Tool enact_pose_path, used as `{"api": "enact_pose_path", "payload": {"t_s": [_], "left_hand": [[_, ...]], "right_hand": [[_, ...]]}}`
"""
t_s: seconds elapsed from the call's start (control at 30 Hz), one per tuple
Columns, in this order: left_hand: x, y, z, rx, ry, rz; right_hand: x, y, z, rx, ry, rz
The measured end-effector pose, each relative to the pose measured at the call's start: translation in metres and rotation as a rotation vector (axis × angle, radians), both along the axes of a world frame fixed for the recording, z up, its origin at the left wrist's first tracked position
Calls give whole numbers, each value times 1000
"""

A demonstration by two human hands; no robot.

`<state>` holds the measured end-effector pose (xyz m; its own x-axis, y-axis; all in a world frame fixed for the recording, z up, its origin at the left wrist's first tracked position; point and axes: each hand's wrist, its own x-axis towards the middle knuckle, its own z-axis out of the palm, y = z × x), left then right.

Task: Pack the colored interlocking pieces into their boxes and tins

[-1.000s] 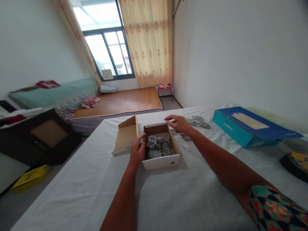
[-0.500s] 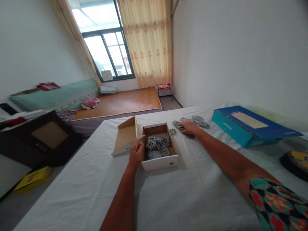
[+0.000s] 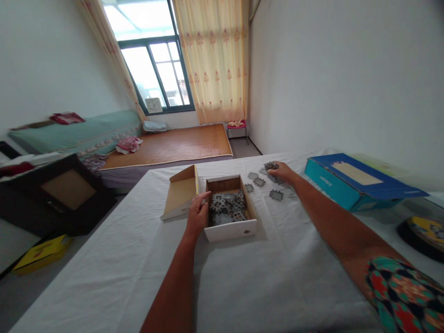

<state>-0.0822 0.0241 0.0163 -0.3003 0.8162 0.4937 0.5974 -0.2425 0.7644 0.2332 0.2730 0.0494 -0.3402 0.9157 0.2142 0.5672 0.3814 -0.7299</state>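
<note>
A white cardboard box (image 3: 229, 233) stands open on the table, holding a heap of grey interlocking plastic pieces (image 3: 227, 208). My left hand (image 3: 197, 213) grips the box's left wall, thumb and fingers at its edge. Beyond the box to the right, my right hand (image 3: 282, 173) closes over a cluster of grey pieces (image 3: 270, 167); its fingertips are partly hidden. Several loose pieces lie between that hand and the box, among them a flat toothed one (image 3: 276, 195). Left of the box rests an open cardboard lid (image 3: 180, 192), its brown inside showing.
A blue and teal box (image 3: 347, 182) lies on the white-covered table (image 3: 114, 259) at the right. Near the right edge is a round black and yellow object (image 3: 426, 236). A dark cabinet (image 3: 52, 199) and a yellow box (image 3: 43, 254) are beyond the table's left side.
My right hand has moved slightly right and away from me, gathering grey pieces together. Several pieces it covered now lie exposed. My left hand stays on the box.
</note>
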Motion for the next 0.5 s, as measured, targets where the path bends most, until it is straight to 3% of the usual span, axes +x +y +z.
{"api": "enact_pose_path", "payload": {"t_s": [0.1, 0.23, 0.37, 0.5], "left_hand": [[1, 0, 1, -1, 1, -3], [1, -2, 1, -6, -23, 1], [4, -3, 2, 6, -98, -5], [6, -3, 3, 8, -123, -4]], "right_hand": [[-30, -38, 35, -285, 455, 290], [-92, -100, 60, -408, 608, 647], [-134, -138, 42, -114, 373, 688], [-133, -138, 23, 157, 69, 764]]}}
